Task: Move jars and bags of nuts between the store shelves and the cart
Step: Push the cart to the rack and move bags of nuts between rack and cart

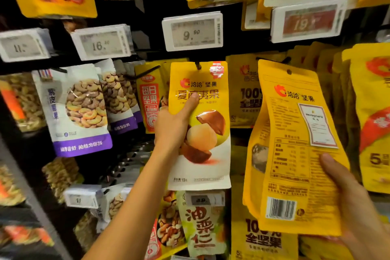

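Left hand (173, 126) clamped on macadamia bag (200, 129), thumb across front, bag's hole at peg (198, 65) under 9.90 tag (193, 31). Right hand (348, 202) gripping second bag (295, 150) by lower edge — back label outward, off any peg. Advice: keep top flat, slide hole squarely along peg, avoid tearing — then handle second bag.

Black peg-hook display rack (145, 17): price tags (192, 31) clipped across 12 o'clock; cashew bags (78, 110) hanging at 9 o'clock; yellow nut bags (244, 91) (several deep) from centre toward 3 o'clock; chestnut bag (202, 224) at 6 o'clock.
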A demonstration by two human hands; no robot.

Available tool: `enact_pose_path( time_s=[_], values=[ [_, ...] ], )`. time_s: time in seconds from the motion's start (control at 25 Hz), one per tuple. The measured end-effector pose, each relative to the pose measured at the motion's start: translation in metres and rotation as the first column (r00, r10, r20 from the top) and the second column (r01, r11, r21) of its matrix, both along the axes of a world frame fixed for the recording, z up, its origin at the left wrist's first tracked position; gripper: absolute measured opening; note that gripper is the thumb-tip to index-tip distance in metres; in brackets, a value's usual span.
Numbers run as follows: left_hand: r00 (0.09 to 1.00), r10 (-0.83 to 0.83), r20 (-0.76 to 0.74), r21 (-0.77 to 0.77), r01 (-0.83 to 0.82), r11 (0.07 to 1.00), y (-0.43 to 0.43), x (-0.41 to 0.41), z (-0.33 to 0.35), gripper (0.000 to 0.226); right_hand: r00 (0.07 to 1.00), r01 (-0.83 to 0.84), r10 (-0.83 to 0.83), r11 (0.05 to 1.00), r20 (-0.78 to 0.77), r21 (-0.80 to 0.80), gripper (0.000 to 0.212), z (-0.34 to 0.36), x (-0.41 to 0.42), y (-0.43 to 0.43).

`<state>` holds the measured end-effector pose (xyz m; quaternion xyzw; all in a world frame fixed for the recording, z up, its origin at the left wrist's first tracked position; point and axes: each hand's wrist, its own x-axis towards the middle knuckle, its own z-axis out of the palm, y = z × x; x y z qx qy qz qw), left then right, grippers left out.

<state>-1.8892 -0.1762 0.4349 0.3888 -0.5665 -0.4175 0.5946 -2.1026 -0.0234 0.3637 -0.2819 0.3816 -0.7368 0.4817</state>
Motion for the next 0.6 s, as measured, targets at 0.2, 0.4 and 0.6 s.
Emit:
enact_pose_path(
  time_s=[0.2,0.4,0.6],
  values=[
    [0.995,0.033,0.095,-0.103,-0.023,0.994,-0.017,-0.015,-0.011,0.005,0.998,-0.048,0.049,0.998,-0.034,0.039,0.04,-0.012,0.002,-0.003],
    [0.974,0.137,0.183,-0.161,-0.108,0.981,0.0,0.003,-0.022,0.053,0.993,-0.103,0.104,0.995,-0.049,0.006,0.038,-0.017,0.007,-0.003],
    [0.938,-0.346,0.024,0.009,0.346,0.938,0.061,-0.004,-0.046,0.115,0.948,-0.215,0.168,0.965,-0.271,-0.153,0.07,0.005,0.029,-0.016]
  ],
)
